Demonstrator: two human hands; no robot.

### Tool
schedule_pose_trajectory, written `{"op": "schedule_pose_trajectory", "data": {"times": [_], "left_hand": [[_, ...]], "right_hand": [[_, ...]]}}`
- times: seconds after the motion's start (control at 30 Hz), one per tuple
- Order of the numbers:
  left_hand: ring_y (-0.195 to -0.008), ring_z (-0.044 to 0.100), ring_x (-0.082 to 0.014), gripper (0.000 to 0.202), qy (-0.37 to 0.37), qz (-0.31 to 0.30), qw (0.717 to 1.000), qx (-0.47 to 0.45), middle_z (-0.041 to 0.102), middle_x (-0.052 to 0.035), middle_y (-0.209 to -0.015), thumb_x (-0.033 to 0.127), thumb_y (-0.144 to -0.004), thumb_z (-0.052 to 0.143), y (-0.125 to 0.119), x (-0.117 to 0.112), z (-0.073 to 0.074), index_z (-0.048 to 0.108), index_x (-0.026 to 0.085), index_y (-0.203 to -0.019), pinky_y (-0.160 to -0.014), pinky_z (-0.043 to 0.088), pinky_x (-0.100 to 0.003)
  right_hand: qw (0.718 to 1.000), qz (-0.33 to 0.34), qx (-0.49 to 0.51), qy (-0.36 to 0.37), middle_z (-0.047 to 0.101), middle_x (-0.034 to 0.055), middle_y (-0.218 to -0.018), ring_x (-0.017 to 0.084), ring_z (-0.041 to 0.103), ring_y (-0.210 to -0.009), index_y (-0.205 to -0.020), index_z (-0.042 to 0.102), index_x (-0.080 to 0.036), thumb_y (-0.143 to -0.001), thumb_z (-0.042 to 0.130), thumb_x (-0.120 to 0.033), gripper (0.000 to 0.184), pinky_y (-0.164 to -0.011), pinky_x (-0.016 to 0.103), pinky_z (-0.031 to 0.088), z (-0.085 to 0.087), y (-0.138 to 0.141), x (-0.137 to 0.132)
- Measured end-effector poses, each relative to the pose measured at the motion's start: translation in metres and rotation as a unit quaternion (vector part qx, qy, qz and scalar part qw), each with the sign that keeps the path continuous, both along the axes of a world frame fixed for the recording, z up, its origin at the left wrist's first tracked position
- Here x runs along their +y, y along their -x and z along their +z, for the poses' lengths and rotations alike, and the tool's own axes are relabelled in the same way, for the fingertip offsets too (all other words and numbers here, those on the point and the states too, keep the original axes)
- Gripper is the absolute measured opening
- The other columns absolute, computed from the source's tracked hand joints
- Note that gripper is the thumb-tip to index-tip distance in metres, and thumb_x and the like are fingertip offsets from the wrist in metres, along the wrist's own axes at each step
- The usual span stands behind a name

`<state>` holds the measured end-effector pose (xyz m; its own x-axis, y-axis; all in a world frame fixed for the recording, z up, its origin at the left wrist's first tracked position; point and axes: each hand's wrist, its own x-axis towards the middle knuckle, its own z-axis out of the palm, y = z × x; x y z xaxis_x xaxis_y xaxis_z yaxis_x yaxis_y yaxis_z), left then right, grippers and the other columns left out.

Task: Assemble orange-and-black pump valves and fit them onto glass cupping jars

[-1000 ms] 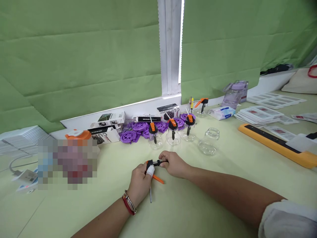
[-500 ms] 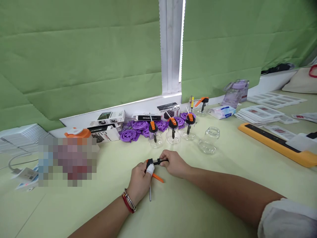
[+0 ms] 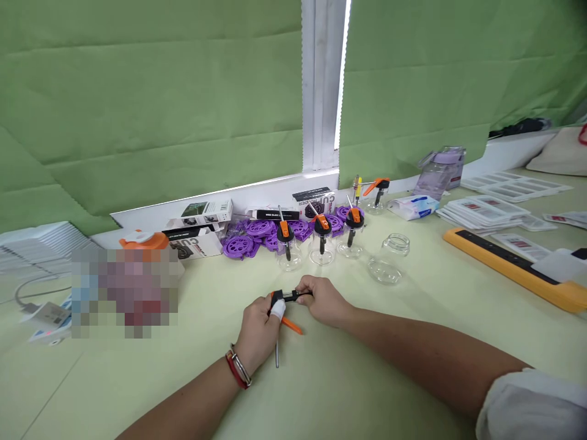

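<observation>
We count two hands at work. The left hand (image 3: 257, 333) is curled shut around one black-and-orange pump head (image 3: 288, 297), a taped fingertip (image 3: 277, 310) pressed on its top. The right hand (image 3: 323, 299) pinches the black end of the same piece between thumb and fingers. So the pump head lies between the two hands, held just above the tabletop (image 3: 348, 379). Its orange lever (image 3: 292, 326) sticks out to the right of the left hand, and its thin metal tube (image 3: 276, 354) hangs below that hand's knuckles.

Beyond the hands we count three small glass jars with pump tops already fitted, side by side: one (image 3: 287, 249) ahead of the left hand, one (image 3: 321, 245) ahead of the gap between the hands, and one (image 3: 351, 238) ahead of the right hand. A fourth capped jar (image 3: 377, 195) stands farther back. One empty jar (image 3: 391, 260) sits tilted, beyond and to the right of the right hand. Behind the row lies a heap of purple discs (image 3: 257, 235), too jumbled to count, with several printed boxes (image 3: 202, 226).

The tabletop is pale yellow-green. Far to the right of the right hand lies one long orange tool (image 3: 509, 266), and beyond it stacks of cards (image 3: 481, 211). Green cloth (image 3: 160, 110) covers the window behind.
</observation>
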<state>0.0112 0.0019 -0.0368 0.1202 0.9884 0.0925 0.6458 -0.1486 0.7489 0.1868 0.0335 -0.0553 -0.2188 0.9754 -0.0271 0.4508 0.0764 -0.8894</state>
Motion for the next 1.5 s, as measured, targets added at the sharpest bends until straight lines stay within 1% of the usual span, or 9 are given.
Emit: {"op": "schedule_pose_trajectory", "data": {"times": [0.07, 0.23, 0.4, 0.57, 0.73, 0.97, 1.2, 1.37, 1.5], "left_hand": [[-0.059, 0.047, -0.0153, 0.030, -0.005, -0.003, 1.000, 0.003, 0.051, -0.0005, -0.064, 0.039, -0.085, 0.042, -0.0001, -0.0004, 0.0002, 0.053, 0.019, -0.066, -0.057, 0.036, -0.027], [-0.059, 0.047, -0.0153, 0.029, -0.009, -0.006, 1.000, 0.014, 0.051, -0.0006, -0.064, 0.038, -0.085, 0.041, -0.0007, -0.0012, 0.0012, 0.052, 0.019, -0.067, -0.057, 0.036, -0.027], [-0.059, 0.047, -0.0152, 0.029, -0.005, -0.006, 1.000, 0.018, 0.050, -0.0003, -0.064, 0.038, -0.085, 0.041, -0.0006, -0.0017, 0.0015, 0.052, 0.019, -0.067, -0.056, 0.036, -0.027], [-0.059, 0.047, -0.0155, 0.029, -0.001, -0.005, 1.000, 0.013, 0.051, -0.0008, -0.064, 0.038, -0.085, 0.041, -0.0005, -0.0005, 0.0011, 0.053, 0.019, -0.067, -0.057, 0.036, -0.027], [-0.059, 0.046, -0.0150, 0.030, 0.004, -0.006, 1.000, 0.009, 0.050, -0.0003, -0.064, 0.039, -0.085, 0.041, -0.0002, 0.0008, -0.0009, 0.051, 0.019, -0.066, -0.056, 0.035, -0.026], [-0.059, 0.046, -0.0147, 0.031, 0.006, -0.006, 1.000, 0.011, 0.049, -0.0003, -0.064, 0.040, -0.086, 0.041, -0.0010, 0.0004, -0.0006, 0.050, 0.019, -0.065, -0.057, 0.036, -0.026], [-0.059, 0.048, -0.0157, 0.030, -0.009, -0.006, 1.000, 0.019, 0.051, -0.0010, -0.064, 0.040, -0.085, 0.041, -0.0002, -0.0007, 0.0001, 0.052, 0.019, -0.066, -0.056, 0.036, -0.027], [-0.060, 0.048, -0.0163, 0.031, -0.001, -0.006, 1.000, 0.011, 0.052, -0.0012, -0.065, 0.040, -0.084, 0.042, -0.0004, 0.0002, -0.0003, 0.054, 0.019, -0.066, -0.057, 0.037, -0.027], [-0.059, 0.047, -0.0159, 0.031, -0.002, -0.004, 1.000, 0.003, 0.052, -0.0012, -0.064, 0.040, -0.084, 0.042, -0.0005, -0.0003, -0.0001, 0.053, 0.019, -0.064, -0.057, 0.037, -0.027]], "right_hand": [[1.000, -0.006, -0.020, -0.014, 0.057, -0.0013, -0.068, 0.012, 0.049, -0.061, -0.078, 0.056, -0.019, -0.075, 0.057, -0.016, 0.004, -0.056, 0.023, 0.036, -0.0002, -0.0006, -0.0002], [0.999, 0.016, -0.026, -0.030, 0.061, 0.0006, -0.078, 0.014, 0.055, -0.070, -0.097, 0.056, -0.020, -0.075, 0.058, -0.015, 0.022, -0.062, 0.024, 0.040, -0.0005, -0.0012, 0.0013], [0.999, 0.010, -0.034, -0.025, 0.062, 0.0011, -0.078, 0.014, 0.056, -0.071, -0.082, 0.055, -0.020, -0.076, 0.057, -0.015, 0.009, -0.060, 0.024, 0.040, -0.0005, -0.0002, 0.0011], [0.999, 0.013, -0.031, -0.025, 0.064, 0.0010, -0.078, 0.015, 0.057, -0.070, -0.094, 0.057, -0.020, -0.076, 0.057, -0.014, 0.020, -0.062, 0.025, 0.041, 0.0039, 0.0004, -0.0012], [1.000, 0.004, -0.020, -0.014, 0.066, 0.0035, -0.085, 0.016, 0.060, -0.076, -0.087, 0.058, -0.019, -0.076, 0.057, -0.015, 0.012, -0.066, 0.026, 0.043, -0.0003, 0.0004, -0.0009], [0.999, 0.001, -0.025, -0.025, 0.065, 0.0024, -0.081, 0.015, 0.059, -0.074, -0.093, 0.058, -0.020, -0.076, 0.057, -0.014, 0.018, -0.066, 0.026, 0.043, 0.0009, 0.0004, -0.0018], [0.999, -0.012, -0.037, -0.025, 0.064, 0.0018, -0.080, 0.015, 0.058, -0.072, -0.084, 0.055, -0.020, -0.076, 0.057, -0.015, 0.010, -0.062, 0.025, 0.041, -0.0006, 0.0013, -0.0025], [0.999, -0.002, -0.039, -0.029, 0.063, 0.0010, -0.078, 0.014, 0.056, -0.069, -0.096, 0.055, -0.020, -0.075, 0.058, -0.013, 0.022, -0.061, 0.025, 0.040, 0.0044, 0.0012, -0.0041], [0.999, -0.001, -0.037, -0.014, 0.064, 0.0025, -0.081, 0.015, 0.058, -0.074, -0.084, 0.057, -0.019, -0.077, 0.057, -0.014, 0.009, -0.063, 0.025, 0.041, 0.0035, 0.0015, -0.0034]]}}
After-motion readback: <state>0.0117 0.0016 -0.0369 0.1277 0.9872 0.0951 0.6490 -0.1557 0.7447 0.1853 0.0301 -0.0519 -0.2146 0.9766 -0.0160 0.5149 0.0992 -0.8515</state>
